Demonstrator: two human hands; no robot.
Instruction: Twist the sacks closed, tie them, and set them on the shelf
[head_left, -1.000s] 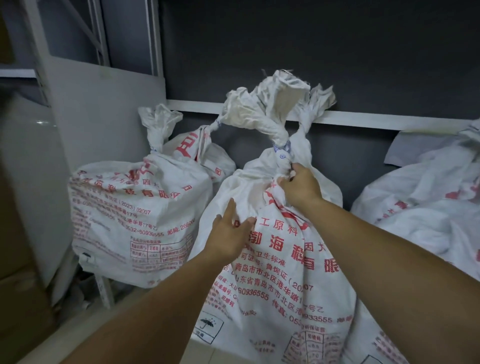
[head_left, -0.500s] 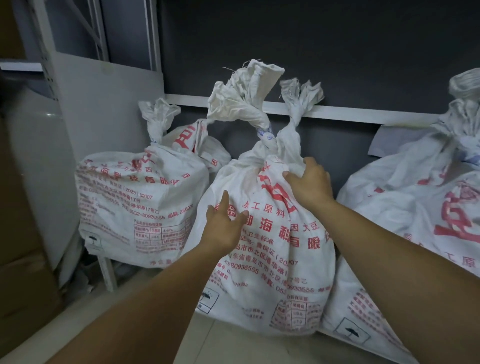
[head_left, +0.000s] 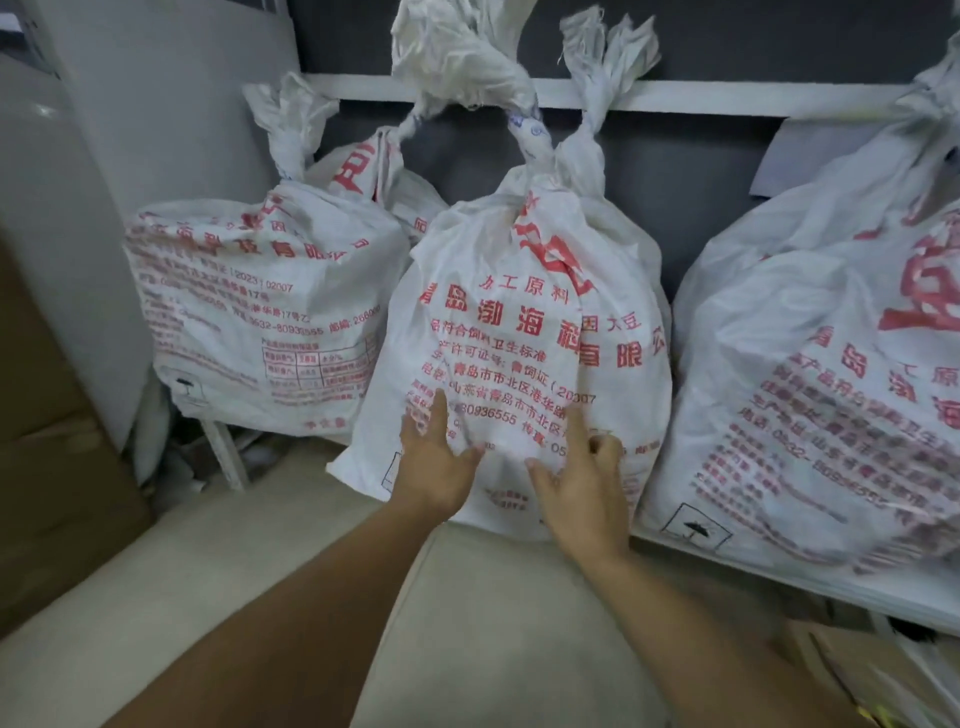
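Sacks of white woven plastic printed in red stand in a row on a pale shelf board (head_left: 831, 590) against a dark back wall. The middle sack (head_left: 524, 322) fills the centre of the head view, its neck twisted and knotted at 12 o'clock, with the frayed tail of the fabric flaring above the knot across a white rail (head_left: 727, 98).

At 9 o'clock from it sits the left sack (head_left: 260, 312), also tied at the top, with another sack (head_left: 363, 171) partly hidden behind it. At 3 o'clock the right sack (head_left: 831, 338) bulges close beside the middle one, blurred at its far edge.

Both bare arms reach in from 6 o'clock to the lower front of the middle sack. The person's left hand (head_left: 436, 462) is spread loosely, thumb pointing up and fingers relaxed at the fabric, gripping nothing. The right hand (head_left: 582, 483), just beside it at 3 o'clock, has its forefinger stretched up along the printed face and the other fingers loosely bent, with nothing held. Whether either palm actually presses on the sack cannot be told.

A grey panel (head_left: 171, 104) leans at 10 o'clock, and a brown cardboard box (head_left: 47, 467) fills the edge at 8 o'clock.
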